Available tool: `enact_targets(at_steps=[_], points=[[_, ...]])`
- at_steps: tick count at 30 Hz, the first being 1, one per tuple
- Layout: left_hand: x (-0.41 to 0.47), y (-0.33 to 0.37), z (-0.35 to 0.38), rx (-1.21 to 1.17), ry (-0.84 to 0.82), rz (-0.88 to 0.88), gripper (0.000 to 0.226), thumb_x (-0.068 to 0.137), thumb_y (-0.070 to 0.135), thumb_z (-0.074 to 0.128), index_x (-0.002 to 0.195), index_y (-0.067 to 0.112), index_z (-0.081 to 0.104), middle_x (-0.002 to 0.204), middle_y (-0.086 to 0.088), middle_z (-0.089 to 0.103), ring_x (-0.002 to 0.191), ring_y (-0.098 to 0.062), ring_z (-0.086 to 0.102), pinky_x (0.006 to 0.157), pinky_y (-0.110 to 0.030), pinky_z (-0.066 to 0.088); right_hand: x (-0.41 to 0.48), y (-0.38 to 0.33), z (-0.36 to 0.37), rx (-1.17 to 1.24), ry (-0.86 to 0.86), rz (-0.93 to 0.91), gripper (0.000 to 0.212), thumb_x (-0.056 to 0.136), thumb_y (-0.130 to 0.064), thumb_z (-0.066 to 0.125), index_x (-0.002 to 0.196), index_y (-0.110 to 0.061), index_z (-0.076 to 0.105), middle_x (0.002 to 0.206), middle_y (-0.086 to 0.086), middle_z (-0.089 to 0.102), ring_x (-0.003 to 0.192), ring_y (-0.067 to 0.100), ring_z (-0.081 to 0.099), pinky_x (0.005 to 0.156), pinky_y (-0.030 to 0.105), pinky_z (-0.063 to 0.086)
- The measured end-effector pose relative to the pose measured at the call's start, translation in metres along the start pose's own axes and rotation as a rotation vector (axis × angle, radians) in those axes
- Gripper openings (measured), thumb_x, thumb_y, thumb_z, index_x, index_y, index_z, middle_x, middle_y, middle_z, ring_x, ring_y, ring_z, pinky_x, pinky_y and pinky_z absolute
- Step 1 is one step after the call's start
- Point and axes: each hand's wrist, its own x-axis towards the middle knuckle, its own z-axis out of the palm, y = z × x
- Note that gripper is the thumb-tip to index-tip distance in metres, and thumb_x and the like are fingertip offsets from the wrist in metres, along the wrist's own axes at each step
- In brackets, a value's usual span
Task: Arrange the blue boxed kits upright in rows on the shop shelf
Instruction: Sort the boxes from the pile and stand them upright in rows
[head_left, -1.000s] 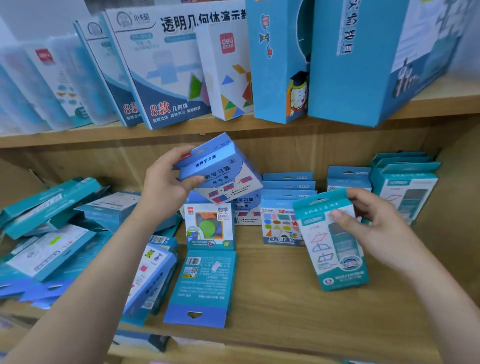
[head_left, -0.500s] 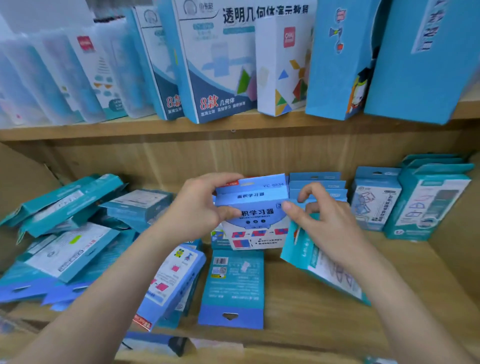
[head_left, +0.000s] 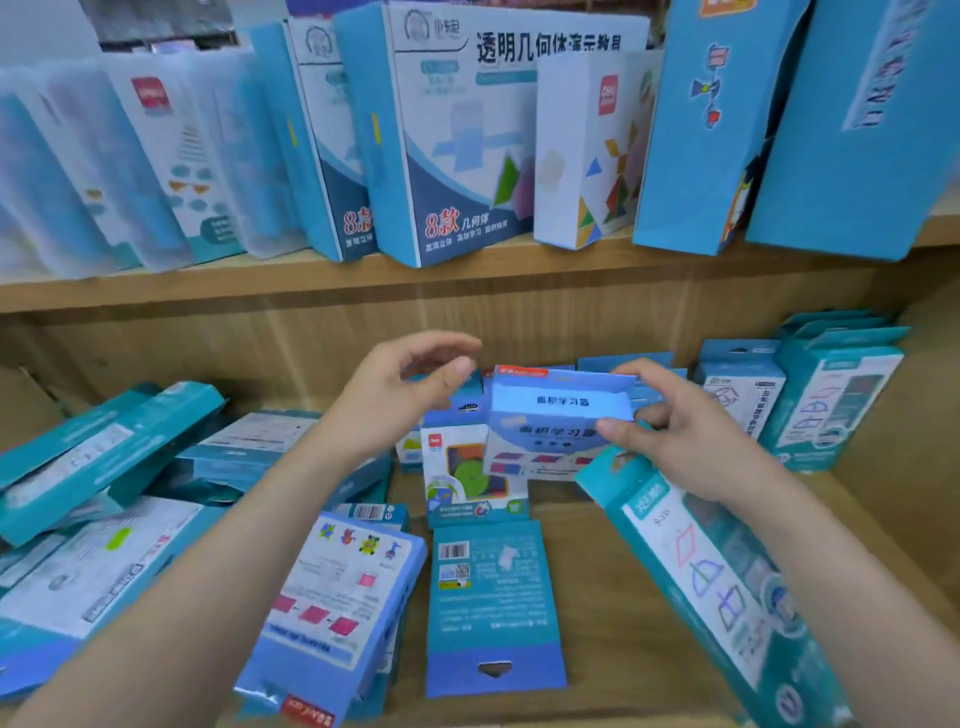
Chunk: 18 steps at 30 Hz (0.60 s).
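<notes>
The light blue kit (head_left: 550, 421) stands upright on the lower shelf (head_left: 587, 535), with the tops of like boxes showing behind it. The right hand (head_left: 691, 441) has its grip closed on the kit's top right corner, thumb on the front face and fingers over the top edge. The left hand (head_left: 410, 389) hovers just left of the kit's top left corner, apart from it, its grip loose and holding nothing.

Just left of the kit, a box with a green disc (head_left: 467, 467) stands upright and overlaps the kit's lower left corner. In front of the kit a teal box (head_left: 493, 608) lies flat, barcode up. To the right and nearer the camera, a tilted teal kit (head_left: 717, 587) leans under the right wrist; I cannot tell whether the hand holds it. Bare wood shows between these two.

Further right of the kit stand upright rows (head_left: 831, 405); well to its left lies a toppled heap (head_left: 104, 467). Above the kit, free space reaches the upper shelf's edge (head_left: 260, 291).
</notes>
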Motion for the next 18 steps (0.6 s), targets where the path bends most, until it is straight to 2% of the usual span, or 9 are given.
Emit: enact_targets(at_steps=[1,2,4,6,9,12,15,16,18], points=[[0.007,-0.011,-0.003,0.196,0.030,-0.002,0.019,0.090,0.021,0.061,0.109,0.022,0.066,0.107,-0.003,0.069,0.099,-0.011,0.062,0.085,-0.025,0.048,0.000,0.000,-0.004,0.092,0.057,0.019,0.023,0.085,-0.015,0.067,0.098,-0.027,0.052,0.048,-0.002,0.062,0.048,0.017,0.057,0.051,0.030,0.034],[0.011,-0.022,-0.005,0.471,-0.007,0.001,0.025,0.093,0.025,0.058,0.116,0.019,0.064,0.114,-0.003,0.067,0.105,-0.014,0.060,0.089,-0.025,0.044,0.001,-0.001,-0.006,0.172,0.112,0.027,0.021,0.085,-0.014,0.066,0.096,-0.025,0.052,0.053,0.000,0.066,0.048,0.014,0.061,0.052,0.031,0.038],[0.013,-0.042,0.001,0.899,-0.186,-0.026,0.040,0.095,0.037,0.050,0.131,0.019,0.053,0.127,-0.005,0.059,0.118,-0.024,0.051,0.096,-0.031,0.040,0.004,-0.005,-0.010,0.250,0.208,0.018,0.017,0.087,-0.012,0.063,0.092,-0.023,0.050,0.058,0.000,0.069,0.049,0.011,0.064,0.050,0.030,0.045],[0.009,-0.053,0.010,1.063,-0.289,-0.102,0.050,0.094,0.050,0.042,0.138,0.026,0.042,0.135,0.000,0.051,0.125,-0.024,0.042,0.096,-0.038,0.037,0.008,-0.009,-0.010,0.268,0.262,-0.001,0.016,0.089,-0.012,0.061,0.091,-0.024,0.050,0.058,-0.003,0.069,0.049,0.008,0.064,0.047,0.024,0.046],[0.004,-0.059,0.018,1.107,-0.308,-0.063,0.056,0.089,0.061,0.041,0.138,0.034,0.040,0.130,0.005,0.048,0.123,-0.019,0.039,0.089,-0.038,0.031,0.013,-0.013,-0.005,0.263,0.258,0.000,0.016,0.089,-0.015,0.062,0.094,-0.027,0.053,0.059,-0.001,0.070,0.052,0.010,0.066,0.043,0.023,0.047],[-0.004,-0.056,0.016,1.105,-0.259,0.037,0.046,0.086,0.053,0.055,0.129,0.036,0.052,0.128,0.006,0.043,0.121,-0.019,0.030,0.084,-0.035,0.022,0.017,-0.019,0.002,0.269,0.241,0.016,0.016,0.090,-0.018,0.062,0.096,-0.029,0.053,0.065,0.001,0.072,0.057,0.012,0.068,0.043,0.026,0.050],[-0.014,-0.057,0.013,1.014,-0.199,0.147,0.031,0.078,0.037,0.070,0.109,0.037,0.066,0.146,0.001,0.030,0.134,-0.025,0.013,0.102,-0.043,0.019,0.020,-0.021,0.006,0.285,0.255,0.024,0.017,0.089,-0.018,0.062,0.096,-0.031,0.053,0.066,0.001,0.072,0.057,0.012,0.068,0.043,0.030,0.050],[-0.016,-0.057,0.012,0.970,-0.216,0.173,0.028,0.076,0.033,0.074,0.103,0.034,0.068,0.149,-0.002,0.028,0.137,-0.028,0.013,0.106,-0.047,0.020,0.020,-0.020,0.007,0.289,0.255,0.030,0.017,0.089,-0.019,0.062,0.095,-0.032,0.053,0.067,0.002,0.073,0.056,0.013,0.069,0.044,0.031,0.051],[-0.020,-0.054,0.010,0.874,-0.301,0.158,0.025,0.079,0.022,0.073,0.103,0.026,0.069,0.145,-0.002,0.037,0.136,-0.025,0.030,0.107,-0.041,0.032,0.021,-0.020,0.008,0.299,0.241,0.034,0.017,0.089,-0.019,0.062,0.097,-0.032,0.053,0.067,0.002,0.073,0.056,0.014,0.068,0.043,0.031,0.051]])
